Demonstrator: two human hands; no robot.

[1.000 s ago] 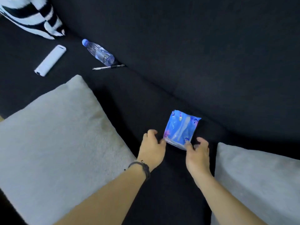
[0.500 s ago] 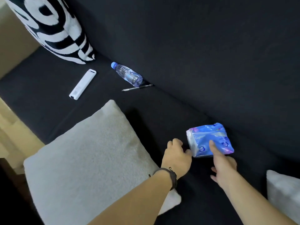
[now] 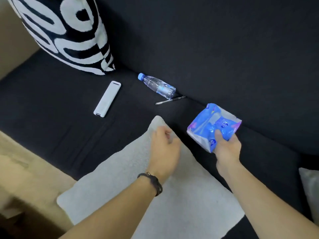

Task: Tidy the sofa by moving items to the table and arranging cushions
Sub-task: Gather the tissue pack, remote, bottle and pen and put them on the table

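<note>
A blue tissue pack [image 3: 209, 123] is lifted off the black sofa seat [image 3: 51, 104], held from below by my right hand [image 3: 227, 147]. My left hand [image 3: 164, 147] hovers over the top corner of a grey cushion [image 3: 155, 195], fingers loosely curled and holding nothing. Farther back on the seat lie a white remote [image 3: 107, 98], a small water bottle [image 3: 158, 86] with a blue cap, and a pen [image 3: 170, 100] against the backrest. A black-and-white patterned cushion [image 3: 65, 30] leans in the left corner.
A second grey cushion [image 3: 310, 190] shows at the right edge. The sofa's dark backrest [image 3: 224, 49] fills the upper right. Beige floor [image 3: 22, 178] lies beyond the seat's front edge at the lower left.
My right hand has gripped the tissue pack and raised it off the seat. My left hand let go of the pack and drew back over the grey cushion. The view shifted right.
</note>
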